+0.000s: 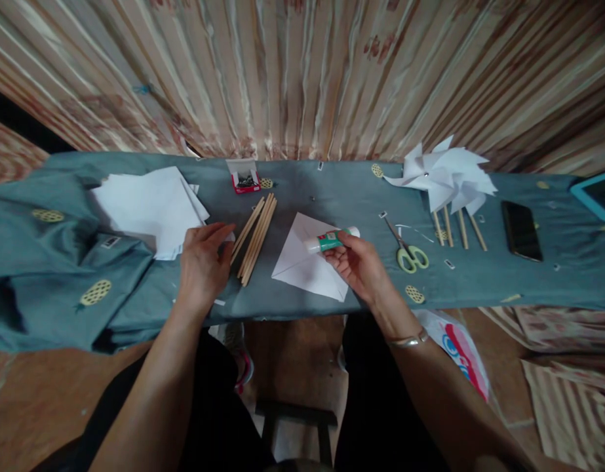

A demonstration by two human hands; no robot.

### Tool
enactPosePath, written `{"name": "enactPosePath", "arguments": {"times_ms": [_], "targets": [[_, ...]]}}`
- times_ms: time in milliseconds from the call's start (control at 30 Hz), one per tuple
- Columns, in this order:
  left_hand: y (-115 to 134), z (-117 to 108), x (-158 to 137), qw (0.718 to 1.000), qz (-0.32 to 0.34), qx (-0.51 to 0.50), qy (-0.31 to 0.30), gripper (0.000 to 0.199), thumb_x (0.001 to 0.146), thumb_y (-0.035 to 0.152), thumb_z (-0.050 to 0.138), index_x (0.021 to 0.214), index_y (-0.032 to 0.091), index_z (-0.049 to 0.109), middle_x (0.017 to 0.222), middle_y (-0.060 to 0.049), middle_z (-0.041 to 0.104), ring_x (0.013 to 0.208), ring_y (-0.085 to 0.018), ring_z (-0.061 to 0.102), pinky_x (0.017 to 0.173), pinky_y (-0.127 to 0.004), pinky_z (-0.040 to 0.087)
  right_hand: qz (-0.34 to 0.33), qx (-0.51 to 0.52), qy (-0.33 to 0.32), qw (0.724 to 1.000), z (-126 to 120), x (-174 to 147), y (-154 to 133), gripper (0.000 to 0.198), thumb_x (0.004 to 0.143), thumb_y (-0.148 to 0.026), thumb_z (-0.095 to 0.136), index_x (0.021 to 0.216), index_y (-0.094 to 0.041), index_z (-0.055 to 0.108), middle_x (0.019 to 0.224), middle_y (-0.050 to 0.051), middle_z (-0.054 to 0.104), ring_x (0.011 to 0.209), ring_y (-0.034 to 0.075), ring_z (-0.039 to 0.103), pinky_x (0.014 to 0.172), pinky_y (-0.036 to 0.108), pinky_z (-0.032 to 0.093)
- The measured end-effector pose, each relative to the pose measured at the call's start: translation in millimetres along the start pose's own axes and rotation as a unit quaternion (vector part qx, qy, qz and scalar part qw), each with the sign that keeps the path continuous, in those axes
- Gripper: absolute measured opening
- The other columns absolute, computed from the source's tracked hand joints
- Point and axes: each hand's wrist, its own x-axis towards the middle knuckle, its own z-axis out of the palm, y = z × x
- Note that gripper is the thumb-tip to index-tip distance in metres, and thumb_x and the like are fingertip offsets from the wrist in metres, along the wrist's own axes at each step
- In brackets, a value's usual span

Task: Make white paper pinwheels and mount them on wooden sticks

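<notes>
Green-and-white glue stick (330,240), 1: clamped between the thumb and fingers of the right hand (358,265), tilted slightly, over the paper square (302,272). Contact between the 2 cannot be told.

Paper square, 1: white, creased, beneath the grip and reaching out to its left.

Left hand (206,259), 1: fingers bent, well left of the grip; a small white item shows by the fingertips, and whether they close on it cannot be told.

Wooden sticks (259,241), 1 loose bundle: between the 2 hands, just beside the left fingertips.

Paper stack (145,203), 1: white, uneven, beyond the left hand.

Red box (246,182), 1: lid raised, small metal pieces inside, left of the grip and farther back.

Scissors (408,252), 1 pair: green handles, near the grip, right side.

Paper pinwheels (444,174), 1 group on 4 visible sticks: right of the scissors, farther back.

Dark phone (522,231), 1: well right of the grip.
</notes>
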Motion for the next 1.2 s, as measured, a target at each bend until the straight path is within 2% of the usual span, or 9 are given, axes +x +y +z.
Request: {"name": "enactPosePath", "arguments": {"times_ms": [133, 233, 300, 400, 467, 567, 633, 900, 1200], "targets": [[1.9, -5.0, 1.2, 0.998, -0.035, -0.044, 0.038, 0.030, 0.085, 0.027, 0.058, 0.110, 0.020, 0.072, 0.110, -0.010, 0.071, 0.106, -0.030, 0.060, 0.096, -0.046, 0.047, 0.012, 0.000, -0.023, 1.000, 3.0, -0.9, 2.3, 0.023, 0.062, -0.026, 0.084, 0.080, -0.018, 0.071, 0.075, 0.001, 0.077, 0.064, 0.013, 0.072, 0.067, 0.023, 0.062], [13.3, -8.5, 0.9, 0.967, -0.098, -0.211, 0.100, 0.030, 0.081, 0.034, 0.068, 0.109, 0.024, 0.073, 0.105, -0.006, 0.072, 0.097, -0.024, 0.064, 0.094, -0.041, 0.048, 0.018, 0.001, -0.050, 0.999, 4.8, -2.4, 2.4, 0.025, 0.061, -0.025, 0.085, 0.082, -0.019, 0.073, 0.080, 0.001, 0.078, 0.070, 0.014, 0.074, 0.072, 0.024, 0.064], [26.3, -7.9, 0.4, 0.896, -0.162, -0.396, 0.122, 0.027, 0.075, 0.036, 0.075, 0.101, 0.025, 0.075, 0.093, -0.002, 0.074, 0.083, -0.018, 0.066, 0.083, -0.033, 0.053, 0.025, -0.001, -0.068, 0.997, 5.9, -4.0, 3.2, 0.026, 0.060, -0.025, 0.086, 0.083, -0.019, 0.073, 0.082, 0.001, 0.078, 0.073, 0.016, 0.075, 0.077, 0.027, 0.064], [47.5, -3.1, -0.5, 0.785, -0.236, -0.569, 0.067, 0.027, 0.066, 0.036, 0.082, 0.089, 0.022, 0.076, 0.089, -0.001, 0.075, 0.077, -0.013, 0.067, 0.077, -0.028, 0.055, 0.033, -0.005, -0.091, 0.995, 7.8, -6.3, 6.1, 0.028, 0.063, -0.027, 0.085, 0.087, -0.020, 0.073, 0.086, 0.002, 0.078, 0.077, 0.018, 0.076, 0.085, 0.034, 0.063], [58.2, 0.5, -1.5, 0.741, -0.266, -0.615, 0.028, 0.030, 0.062, 0.033, 0.085, 0.087, 0.020, 0.076, 0.091, -0.003, 0.076, 0.081, -0.014, 0.069, 0.079, -0.027, 0.056, 0.034, -0.002, -0.101, 0.994, 9.2, -6.9, 8.6, 0.030, 0.063, -0.027, 0.085, 0.089, -0.020, 0.073, 0.088, 0.002, 0.078, 0.079, 0.019, 0.076, 0.089, 0.034, 0.062], [66.6, 4.0, -3.8, 0.708, -0.294, -0.641, -0.010, 0.032, 0.060, 0.029, 0.087, 0.087, 0.019, 0.077, 0.093, -0.004, 0.076, 0.083, -0.014, 0.070, 0.081, -0.026, 0.056, 0.032, 0.001, -0.107, 0.994, 10.6, -6.6, 11.1, 0.031, 0.062, -0.026, 0.086, 0.090, -0.020, 0.073, 0.090, 0.001, 0.077, 0.080, 0.018, 0.076, 0.088, 0.032, 0.062], [68.2, 5.0, -5.2, 0.703, -0.299, -0.645, -0.019, 0.032, 0.060, 0.029, 0.088, 0.088, 0.018, 0.077, 0.094, -0.005, 0.076, 0.084, -0.014, 0.070, 0.081, -0.025, 0.057, 0.031, -0.001, -0.110, 0.993, 10.7, -6.0, 11.6, 0.031, 0.063, -0.026, 0.086, 0.090, -0.020, 0.072, 0.089, 0.001, 0.077, 0.081, 0.018, 0.076, 0.086, 0.030, 0.063], [67.5, 6.1, -7.9, 0.720, -0.286, -0.632, -0.031, 0.034, 0.059, 0.028, 0.087, 0.089, 0.017, 0.077, 0.093, -0.005, 0.076, 0.081, -0.014, 0.070, 0.078, -0.026, 0.057, 0.025, -0.024, -0.118, 0.992, 9.3, -5.9, 11.7, 0.031, 0.065, -0.028, 0.085, 0.092, -0.020, 0.071, 0.089, 0.002, 0.077, 0.081, 0.017, 0.076, 0.085, 0.030, 0.063], [67.1, 5.4, -9.4, 0.754, -0.268, -0.599, -0.027, 0.035, 0.060, 0.030, 0.087, 0.092, 0.020, 0.077, 0.097, -0.006, 0.076, 0.086, -0.018, 0.070, 0.082, -0.031, 0.058, 0.024, -0.042, -0.126, 0.991, 11.4, -7.6, 12.3, 0.030, 0.065, -0.027, 0.086, 0.090, -0.021, 0.071, 0.091, 0.000, 0.077, 0.080, 0.016, 0.076, 0.085, 0.030, 0.063]]}}
